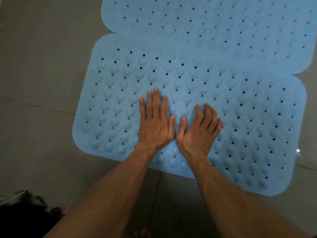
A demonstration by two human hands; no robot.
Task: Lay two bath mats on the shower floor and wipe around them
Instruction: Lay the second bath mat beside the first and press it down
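Two light blue rubber bath mats with rows of holes and round bumps lie flat on the grey tiled floor. The near mat [240, 107] fills the middle of the view. The far mat [223, 23] lies beyond it, their long edges touching or slightly overlapping. My left hand [155, 124] rests palm down on the near mat, fingers spread and straight. My right hand [199, 129] lies flat beside it, thumbs nearly touching. Neither hand holds anything.
Grey floor tiles [39, 69] with thin grout lines surround the mats on the left and near side. A dark ragged shape [25, 219] sits at the bottom left corner. A small shiny clear scrap [298, 150] lies at the near mat's right edge.
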